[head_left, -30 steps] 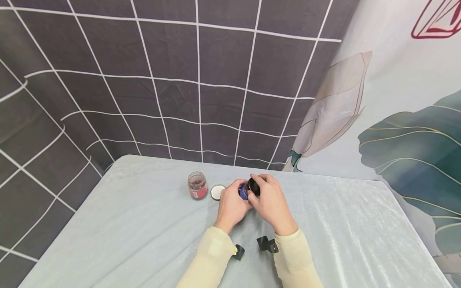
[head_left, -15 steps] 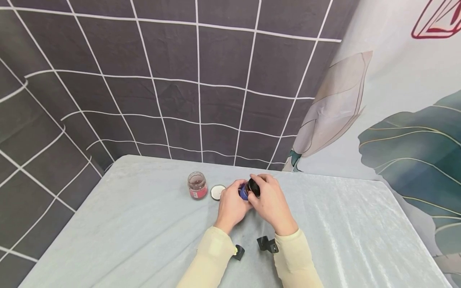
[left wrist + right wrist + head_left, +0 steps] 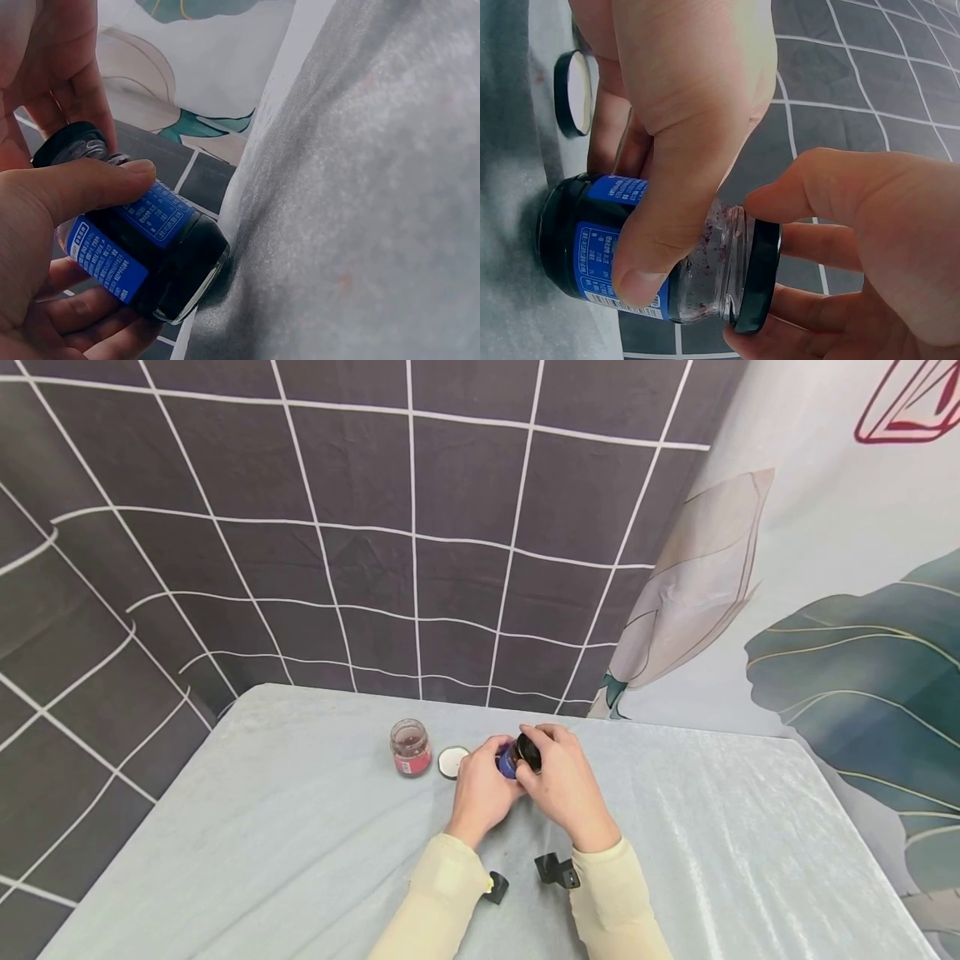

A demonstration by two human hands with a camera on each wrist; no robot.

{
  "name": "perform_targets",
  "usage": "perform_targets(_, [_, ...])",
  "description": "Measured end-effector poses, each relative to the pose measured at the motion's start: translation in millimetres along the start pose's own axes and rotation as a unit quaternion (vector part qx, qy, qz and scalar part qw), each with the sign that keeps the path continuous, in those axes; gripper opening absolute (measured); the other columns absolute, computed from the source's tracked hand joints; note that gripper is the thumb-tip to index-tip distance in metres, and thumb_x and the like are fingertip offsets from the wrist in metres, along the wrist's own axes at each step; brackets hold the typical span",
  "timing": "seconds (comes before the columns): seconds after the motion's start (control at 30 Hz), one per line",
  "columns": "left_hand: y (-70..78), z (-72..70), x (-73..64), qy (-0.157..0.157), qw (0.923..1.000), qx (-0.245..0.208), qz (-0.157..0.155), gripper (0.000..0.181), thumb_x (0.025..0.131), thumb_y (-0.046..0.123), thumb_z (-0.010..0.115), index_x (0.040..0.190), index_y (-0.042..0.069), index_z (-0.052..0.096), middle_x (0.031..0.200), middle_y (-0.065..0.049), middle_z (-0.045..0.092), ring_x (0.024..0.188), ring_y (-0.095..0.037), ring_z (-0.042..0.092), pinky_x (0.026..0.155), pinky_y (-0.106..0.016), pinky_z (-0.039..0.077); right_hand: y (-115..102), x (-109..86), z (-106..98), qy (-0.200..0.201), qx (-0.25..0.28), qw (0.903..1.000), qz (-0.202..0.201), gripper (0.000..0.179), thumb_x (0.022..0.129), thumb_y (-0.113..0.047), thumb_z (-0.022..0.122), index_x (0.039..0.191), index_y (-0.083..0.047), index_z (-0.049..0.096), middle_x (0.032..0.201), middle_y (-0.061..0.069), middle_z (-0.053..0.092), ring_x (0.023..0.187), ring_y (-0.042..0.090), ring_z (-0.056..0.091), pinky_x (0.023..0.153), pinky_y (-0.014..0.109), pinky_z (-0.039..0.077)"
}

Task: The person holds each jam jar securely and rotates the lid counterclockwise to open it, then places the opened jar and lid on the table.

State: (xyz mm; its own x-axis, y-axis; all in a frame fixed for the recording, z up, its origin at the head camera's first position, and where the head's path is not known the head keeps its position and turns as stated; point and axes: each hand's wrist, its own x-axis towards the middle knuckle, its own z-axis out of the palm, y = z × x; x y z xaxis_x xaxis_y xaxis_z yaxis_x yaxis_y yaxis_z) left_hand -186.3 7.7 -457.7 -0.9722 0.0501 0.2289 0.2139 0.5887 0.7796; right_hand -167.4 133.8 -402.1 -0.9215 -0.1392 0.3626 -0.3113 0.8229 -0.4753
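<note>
A glass jar with a blue label [image 3: 598, 255] and dark contents is held tilted by my left hand [image 3: 482, 792], thumb across the label and fingers behind. In the right wrist view the jar's base comes right at the cloth. My right hand [image 3: 561, 785] grips the black lid [image 3: 763, 276] at its rim, thumb on one side and fingers on the other. The lid sits over the jar's mouth. Left of the hands, an open jar with a red label [image 3: 412, 750] stands upright. Between it and my left hand lies a loose lid [image 3: 452, 762], its white inside facing up.
A pale velvety cloth [image 3: 300, 827] covers the table. Dark gridded fabric [image 3: 375, 568] hangs behind its back edge, and a leaf-patterned curtain [image 3: 705, 635] hangs at the right. Black wrist mounts [image 3: 496, 887] stick out by both sleeves.
</note>
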Motion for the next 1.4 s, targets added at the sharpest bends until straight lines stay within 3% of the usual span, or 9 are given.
perform_targets(1.4, [-0.5,-1.2,0.2,-0.007,0.9999,-0.007,-0.013,0.054,0.075,0.023,0.087,0.123,0.01,0.067,0.115,-0.008,0.072,0.106,-0.029,0.067,0.092,-0.044,0.053,-0.7,-0.7,-1.7,0.007,0.013,0.9999,0.0,0.048,0.076,-0.003,0.073,0.123,0.003,0.068,0.118,0.024,0.062,0.112,0.042,0.058,0.098,0.052,0.047])
